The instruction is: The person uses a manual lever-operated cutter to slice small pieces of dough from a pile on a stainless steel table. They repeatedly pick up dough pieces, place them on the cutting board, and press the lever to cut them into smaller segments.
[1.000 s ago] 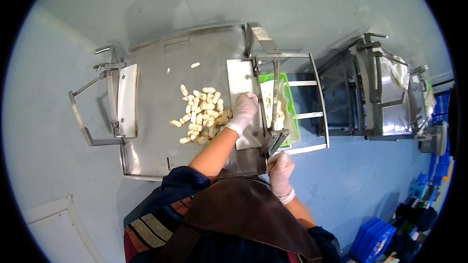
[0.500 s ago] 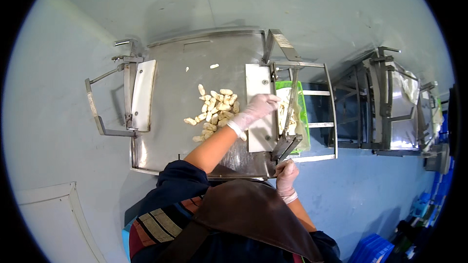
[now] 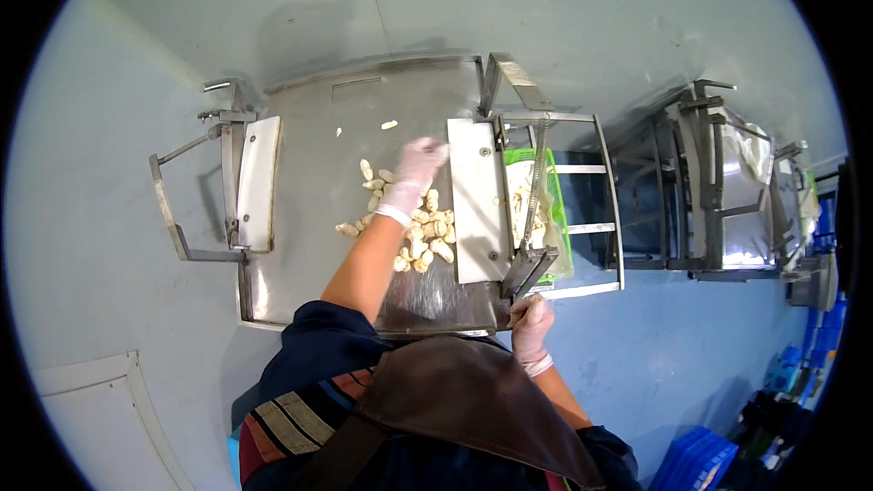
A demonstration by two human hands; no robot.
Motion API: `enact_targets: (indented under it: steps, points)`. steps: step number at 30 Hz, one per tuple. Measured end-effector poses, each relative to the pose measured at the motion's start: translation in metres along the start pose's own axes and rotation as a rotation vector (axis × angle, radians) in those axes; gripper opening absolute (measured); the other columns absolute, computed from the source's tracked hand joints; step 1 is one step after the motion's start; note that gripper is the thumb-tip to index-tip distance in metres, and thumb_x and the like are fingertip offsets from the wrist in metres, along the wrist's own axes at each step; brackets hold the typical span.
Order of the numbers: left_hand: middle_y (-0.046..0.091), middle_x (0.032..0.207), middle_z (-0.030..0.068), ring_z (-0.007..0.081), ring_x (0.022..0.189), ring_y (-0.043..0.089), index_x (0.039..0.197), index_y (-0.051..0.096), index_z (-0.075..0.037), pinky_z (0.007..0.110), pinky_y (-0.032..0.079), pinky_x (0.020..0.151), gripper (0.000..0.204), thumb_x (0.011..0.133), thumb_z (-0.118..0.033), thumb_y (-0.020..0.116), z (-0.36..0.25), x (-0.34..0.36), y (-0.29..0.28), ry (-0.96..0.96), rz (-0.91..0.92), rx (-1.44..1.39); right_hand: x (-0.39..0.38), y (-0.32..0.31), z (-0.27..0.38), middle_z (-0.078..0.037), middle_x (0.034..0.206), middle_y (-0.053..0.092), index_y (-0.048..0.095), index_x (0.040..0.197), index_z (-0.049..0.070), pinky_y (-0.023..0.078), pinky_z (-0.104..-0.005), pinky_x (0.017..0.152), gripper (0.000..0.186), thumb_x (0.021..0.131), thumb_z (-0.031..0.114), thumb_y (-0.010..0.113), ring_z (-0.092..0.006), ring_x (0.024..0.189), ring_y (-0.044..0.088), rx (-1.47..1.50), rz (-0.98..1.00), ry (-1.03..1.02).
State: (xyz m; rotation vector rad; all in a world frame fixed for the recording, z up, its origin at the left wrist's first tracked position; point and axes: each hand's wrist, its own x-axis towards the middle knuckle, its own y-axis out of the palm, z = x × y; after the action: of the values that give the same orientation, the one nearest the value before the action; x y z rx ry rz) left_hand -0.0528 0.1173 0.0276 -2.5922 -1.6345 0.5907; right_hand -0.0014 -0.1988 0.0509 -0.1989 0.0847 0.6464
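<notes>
My left hand, in a pale translucent glove, is over the upper edge of a heap of pale knobbly pieces on the steel worktop; its fingers are curled, slightly blurred, their contents unclear. Right of it is a white board bolted beside a steel cutting frame with a spring and hinged arm. My right hand, gloved too, is closed at the front end of the frame's steel lever. Behind the spring, a green basket holds a plastic liner and pale pieces.
A second white board with a metal frame stands at the worktop's left. A steel rack extends right, toward more steel equipment. Blue crates sit at lower right. A pale wall runs behind the worktop.
My left hand has moved off the white board, leftward and up over the heap. My right hand stays closed at the lever. The view has shifted slightly.
</notes>
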Motion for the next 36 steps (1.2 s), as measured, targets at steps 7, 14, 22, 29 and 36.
enact_targets:
  steps: [7,14,22,29,36]
  points:
    - [0.063,0.068,0.0084,0.0159,0.058,0.057,0.079,0.062,-0.002,0.028,0.045,0.056,0.016,0.074,-0.018,0.064,0.049,-0.029,0.11,0.025,-0.153,0.001,-0.001,-0.003,0.003,-0.004,0.045,0.046,0.047,0.058,0.002,0.036,-0.0226,0.036,0.056,0.084,0.051,0.041,-0.0097,0.038,0.044,0.122,0.096,0.031]
    - [0.059,0.056,0.01,0.0155,0.05,0.055,0.066,0.061,-0.001,0.028,0.044,0.051,0.016,0.071,-0.016,0.065,0.036,-0.032,0.109,0.036,-0.079,0.012,0.0,-0.003,0.007,-0.003,0.044,0.044,0.048,0.057,0.002,0.033,-0.0225,0.036,0.055,0.086,0.047,0.039,-0.0092,0.037,0.042,0.088,0.053,0.042]
    - [0.059,0.056,0.0106,0.0172,0.05,0.056,0.064,0.062,-0.004,0.029,0.045,0.052,0.012,0.069,-0.014,0.06,0.019,-0.034,0.103,-0.017,-0.014,0.033,0.006,-0.002,0.055,-0.003,0.046,0.045,0.049,0.058,0.002,0.034,-0.0234,0.038,0.049,0.088,0.039,0.04,-0.0091,0.037,0.043,0.035,0.051,0.023]
    - [0.062,0.061,0.0098,0.0161,0.056,0.059,0.072,0.063,-0.001,0.028,0.047,0.055,0.009,0.071,-0.008,0.058,0.049,-0.027,0.103,0.023,-0.071,0.007,0.02,0.007,0.108,-0.003,0.046,0.046,0.049,0.061,0.001,0.034,-0.0244,0.038,0.046,0.088,0.037,0.04,-0.0093,0.037,0.043,0.0,0.035,0.164]
    - [0.06,0.057,0.0097,0.0168,0.057,0.059,0.072,0.063,-0.001,0.027,0.046,0.055,0.008,0.069,-0.006,0.058,0.058,-0.025,0.103,0.048,-0.023,-0.078,0.015,0.0,0.084,-0.002,0.045,0.043,0.049,0.061,0.001,0.033,-0.0233,0.039,0.05,0.087,0.043,0.041,-0.0092,0.039,0.043,-0.007,0.107,0.206]
